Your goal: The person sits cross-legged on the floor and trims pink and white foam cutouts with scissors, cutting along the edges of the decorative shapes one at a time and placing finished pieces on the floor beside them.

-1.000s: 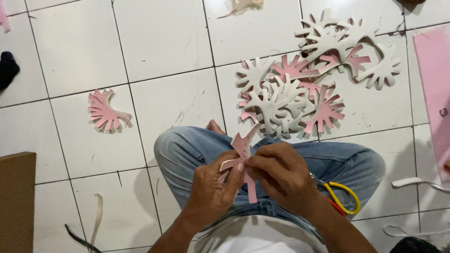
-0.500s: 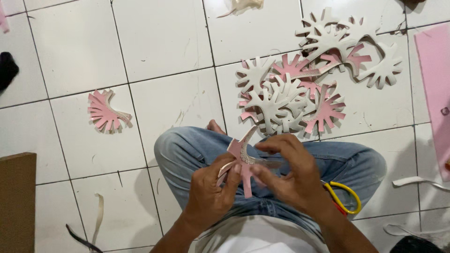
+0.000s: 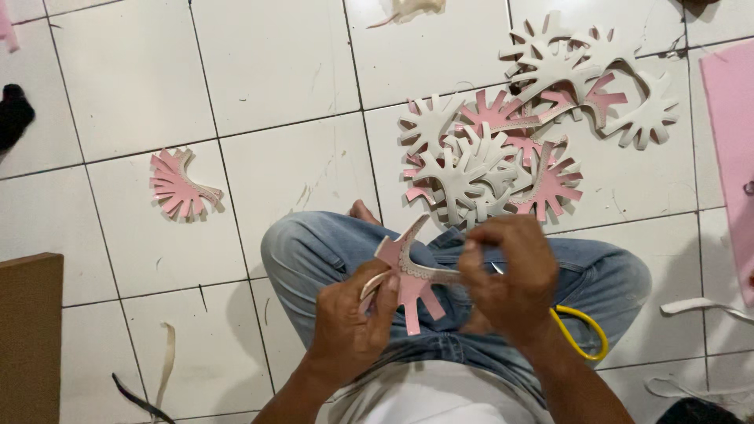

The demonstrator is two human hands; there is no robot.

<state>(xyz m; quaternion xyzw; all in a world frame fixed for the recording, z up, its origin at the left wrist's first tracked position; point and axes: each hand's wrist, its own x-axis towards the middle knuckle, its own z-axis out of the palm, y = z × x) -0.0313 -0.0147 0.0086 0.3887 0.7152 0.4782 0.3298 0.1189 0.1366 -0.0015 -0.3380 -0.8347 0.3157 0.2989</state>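
Hands meet over my lap: my left hand pinches the pink fringed cutout from below, my right hand has its fingers closed on the cutout's right end. Yellow-handled scissors lie on my right thigh; a pile of white and pink cutouts sits on the floor tiles ahead

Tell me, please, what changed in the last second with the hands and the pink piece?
The right hand moved right along the trim strip, away from the left hand. The pink cut-out turned slightly, held by both hands. The pile of cut-outs stayed unmoved.
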